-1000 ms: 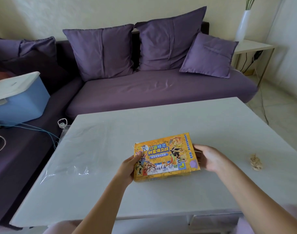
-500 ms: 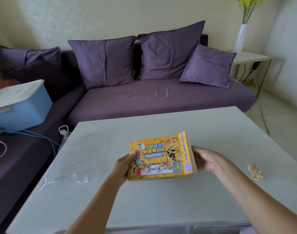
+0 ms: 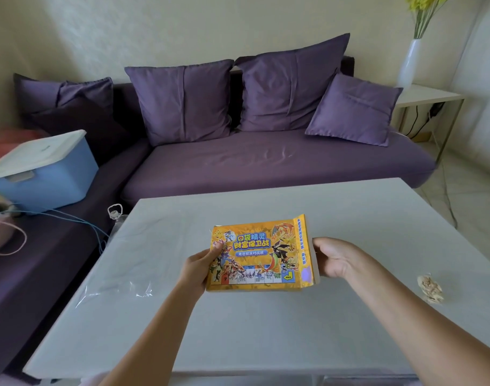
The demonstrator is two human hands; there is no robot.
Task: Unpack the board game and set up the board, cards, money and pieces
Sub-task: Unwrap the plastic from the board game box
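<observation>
Yellow game box (image 3: 259, 256) in both my hands, over the pale bench (image 3: 266, 344), centre of frame.
My left hand (image 3: 199, 267) grips its left edge, thumb on the cover; my right hand (image 3: 334, 257) holds its right end flap.

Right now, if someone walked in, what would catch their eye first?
The bright yellow game box, gripped at its ends by the left hand and right hand over the middle of the white table. Behind it, the purple sofa fills the background, with a blue bin on its left section.
</observation>
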